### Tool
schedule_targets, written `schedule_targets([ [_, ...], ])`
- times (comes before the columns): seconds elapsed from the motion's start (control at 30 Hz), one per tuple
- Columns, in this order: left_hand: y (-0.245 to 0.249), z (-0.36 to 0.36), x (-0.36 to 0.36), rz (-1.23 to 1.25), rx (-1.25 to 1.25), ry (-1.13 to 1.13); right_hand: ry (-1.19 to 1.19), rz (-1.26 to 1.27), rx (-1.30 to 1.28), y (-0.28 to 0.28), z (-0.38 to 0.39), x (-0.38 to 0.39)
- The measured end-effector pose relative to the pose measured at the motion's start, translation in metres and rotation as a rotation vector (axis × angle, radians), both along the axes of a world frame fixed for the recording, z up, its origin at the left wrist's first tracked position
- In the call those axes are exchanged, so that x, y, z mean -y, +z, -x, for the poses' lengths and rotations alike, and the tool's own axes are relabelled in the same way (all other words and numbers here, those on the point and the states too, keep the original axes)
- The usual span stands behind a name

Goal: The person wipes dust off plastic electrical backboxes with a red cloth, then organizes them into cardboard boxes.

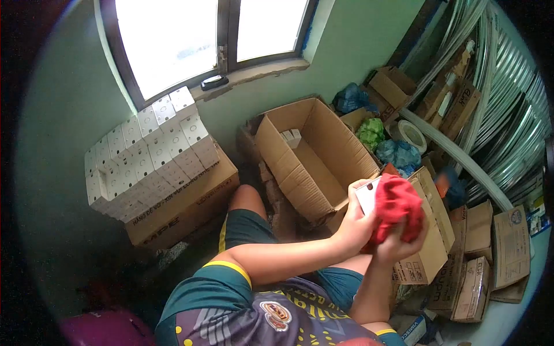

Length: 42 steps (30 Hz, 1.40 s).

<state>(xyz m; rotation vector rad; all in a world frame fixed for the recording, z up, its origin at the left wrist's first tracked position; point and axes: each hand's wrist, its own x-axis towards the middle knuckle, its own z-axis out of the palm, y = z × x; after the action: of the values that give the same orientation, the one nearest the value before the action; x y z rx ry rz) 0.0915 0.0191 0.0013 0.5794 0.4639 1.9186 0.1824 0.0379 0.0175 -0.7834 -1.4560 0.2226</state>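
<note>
Out in front of my chest, my left hand grips a small white box by its side. A crumpled red cloth lies against the box and covers most of it. My right hand is wrapped round the cloth from below and the right, its fingers partly hidden by the folds. Just beyond my hands stands a large open cardboard box, with a few small white boxes at its far inner corner.
Rows of white boxes are stacked on a closed carton at the left. Flattened cardboard, smaller cartons, plastic bags and coiled clear tubing crowd the right side. A dark object lies on the windowsill.
</note>
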Motion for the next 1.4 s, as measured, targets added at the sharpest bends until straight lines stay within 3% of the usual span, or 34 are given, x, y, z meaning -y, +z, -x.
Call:
schedule_targets([
  [0.03,-0.004,0.000,0.001,-0.008,-0.119,0.084,-0.043,0.015,-0.068,0.003,-0.007,-0.008],
  [0.1,0.001,0.007,0.011,0.108,-0.105,-0.066,-0.068,0.071,-0.216,0.016,-0.011,-0.021],
  [0.13,0.002,0.008,0.012,0.119,-0.084,-0.115,0.055,0.149,-0.217,0.015,-0.010,-0.022],
  [0.2,0.001,0.021,0.001,-0.005,-0.146,0.012,0.297,0.301,-0.220,0.004,-0.005,-0.020],
  [0.23,0.007,0.026,-0.006,-0.061,-0.067,0.135,0.366,0.298,-0.106,-0.008,0.003,-0.015],
  [0.27,0.012,0.038,-0.003,0.033,0.042,0.054,0.412,0.314,-0.119,-0.031,0.007,-0.011],
  [0.33,0.017,0.046,-0.006,-0.019,0.237,0.041,0.298,0.167,-0.110,-0.038,0.040,0.024],
  [0.4,0.005,0.041,-0.002,-0.066,0.156,-0.002,0.254,0.157,-0.111,-0.038,0.037,0.023],
  [0.5,0.003,0.021,0.006,-0.078,-0.212,0.120,0.256,0.202,-0.201,-0.046,0.016,0.010],
  [0.6,0.005,0.018,0.010,-0.167,-0.327,0.093,0.350,0.115,-0.243,-0.047,-0.005,0.002],
  [0.67,0.016,0.022,0.016,-0.152,-0.442,0.012,0.515,0.398,-0.437,0.002,0.007,0.026],
  [0.7,0.021,0.027,0.016,-0.158,-0.642,0.113,0.248,0.205,-0.051,-0.010,-0.010,0.015],
  [0.73,0.023,0.032,0.017,-0.160,-0.843,0.214,0.231,0.211,-0.069,-0.020,-0.022,0.006],
  [0.77,0.023,0.032,0.018,-0.177,-0.904,0.164,0.213,0.218,-0.088,-0.024,-0.030,0.000],
  [0.8,0.021,0.031,0.020,-0.194,-0.968,0.109,0.449,0.430,-0.507,-0.031,-0.036,-0.006],
  [0.87,0.011,0.021,0.025,-0.239,-1.072,0.073,0.417,0.415,-0.527,-0.002,-0.037,-0.010],
  [0.93,0.008,0.015,0.034,-0.144,-1.014,-0.182,0.245,0.405,-0.598,0.020,-0.039,-0.014],
  [1.07,0.002,0.006,0.017,-0.140,-0.830,0.337,0.334,0.393,-0.400,-0.015,-0.037,0.003],
  [1.1,0.023,0.024,0.018,-0.087,-0.704,0.280,0.287,0.391,-0.416,-0.039,-0.039,0.012],
  [1.13,0.018,0.025,0.002,-0.047,-0.548,0.415,0.262,0.307,-0.255,-0.051,-0.034,0.014],
  [1.17,0.023,0.031,0.000,-0.036,-0.517,0.325,0.231,0.213,-0.108,-0.056,-0.023,0.019],
  [1.23,0.021,0.030,-0.001,-0.074,-0.453,0.171,0.263,0.260,-0.212,-0.044,-0.013,0.026],
  [1.27,0.016,0.031,0.001,-0.122,-0.723,0.235,0.290,0.284,-0.279,-0.029,-0.010,0.029],
  [1.33,0.017,0.023,0.011,-0.217,-0.823,0.268,0.246,0.257,-0.309,-0.017,-0.015,0.025],
  [1.4,0.013,0.024,0.015,-0.226,-0.996,0.245,0.348,0.356,-0.505,-0.008,-0.023,0.019],
])
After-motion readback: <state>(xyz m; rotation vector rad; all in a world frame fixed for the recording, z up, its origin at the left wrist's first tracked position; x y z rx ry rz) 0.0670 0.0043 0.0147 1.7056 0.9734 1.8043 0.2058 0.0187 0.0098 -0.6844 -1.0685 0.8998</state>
